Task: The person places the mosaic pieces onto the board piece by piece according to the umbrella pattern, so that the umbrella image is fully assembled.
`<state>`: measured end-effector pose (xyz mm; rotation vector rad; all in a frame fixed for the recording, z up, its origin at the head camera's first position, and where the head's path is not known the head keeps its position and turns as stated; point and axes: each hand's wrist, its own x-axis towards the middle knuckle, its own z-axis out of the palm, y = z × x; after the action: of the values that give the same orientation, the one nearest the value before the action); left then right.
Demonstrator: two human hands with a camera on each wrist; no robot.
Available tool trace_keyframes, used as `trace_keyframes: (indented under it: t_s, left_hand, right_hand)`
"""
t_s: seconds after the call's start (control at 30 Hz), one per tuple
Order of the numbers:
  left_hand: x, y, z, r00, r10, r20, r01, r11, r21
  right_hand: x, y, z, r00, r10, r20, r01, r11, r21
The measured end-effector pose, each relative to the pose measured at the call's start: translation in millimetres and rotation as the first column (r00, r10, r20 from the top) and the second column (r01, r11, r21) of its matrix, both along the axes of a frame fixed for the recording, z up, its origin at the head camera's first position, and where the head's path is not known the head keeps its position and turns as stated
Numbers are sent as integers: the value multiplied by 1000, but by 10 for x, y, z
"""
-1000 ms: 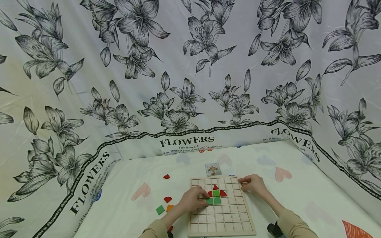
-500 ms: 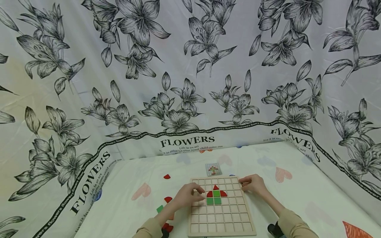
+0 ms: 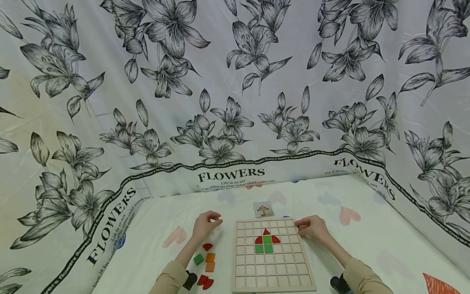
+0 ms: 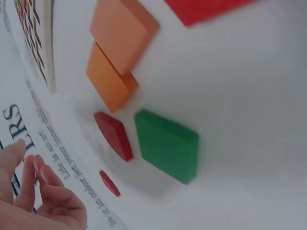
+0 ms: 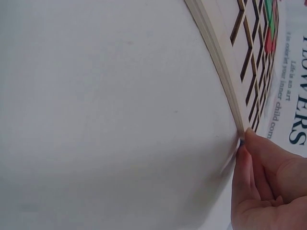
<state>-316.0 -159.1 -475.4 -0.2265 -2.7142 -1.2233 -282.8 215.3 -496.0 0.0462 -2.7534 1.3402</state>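
A wooden grid board (image 3: 247,259) lies flat, with a red triangle (image 3: 266,231), two red quarter-circle blocks and three green square blocks (image 3: 268,248) set in its cells. My right hand (image 3: 312,227) pinches the board's far right corner; in the right wrist view the thumb (image 5: 259,143) is on top of the edge. Left of the board my left hand (image 3: 206,226) hovers over the cloth, thumb and fingers apart and holding nothing. Near it in the left wrist view lies a small red block (image 4: 109,183), which the hand covers in the head view.
Loose blocks lie left of the board: a green square (image 3: 198,259), two orange squares (image 3: 210,267), and red quarter circles (image 3: 207,283). A small pattern card (image 3: 263,209) lies beyond the board. A flower-printed curtain (image 3: 235,122) surrounds the cloth-covered table (image 3: 147,245).
My left hand has let go of the red quarter circle on the board and moved left, over the far loose red block. The right hand keeps its place at the corner.
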Motion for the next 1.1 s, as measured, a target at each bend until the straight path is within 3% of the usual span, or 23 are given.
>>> trace_keyframes:
  t_s: [0.13, 0.27, 0.37, 0.7, 1.1]
  left_hand:
    - [-85, -140, -14, 985, 157, 71, -157, 988, -10]
    - [-146, -236, 0, 967, 224, 124, -220, 975, -41]
    - [-169, -275, 0, 964, 219, 152, -208, 974, -86]
    - [-186, -311, -52, 969, 122, 216, -70, 969, -236]
    - [-207, -254, -76, 967, 127, 222, -64, 961, -269]
  right_hand:
    - [-6, 2, -13, 1000, -4, 1, 4, 1000, 1]
    - [-15, 3, -17, 1000, -17, 6, 17, 1000, 2]
    - [-17, 2, -15, 1000, -20, 4, 20, 1000, 1]
    - [1, -7, -15, 1000, -2, -4, 2, 1000, -7]
    - [-5, -4, -23, 1000, -1, -7, 0, 999, -38]
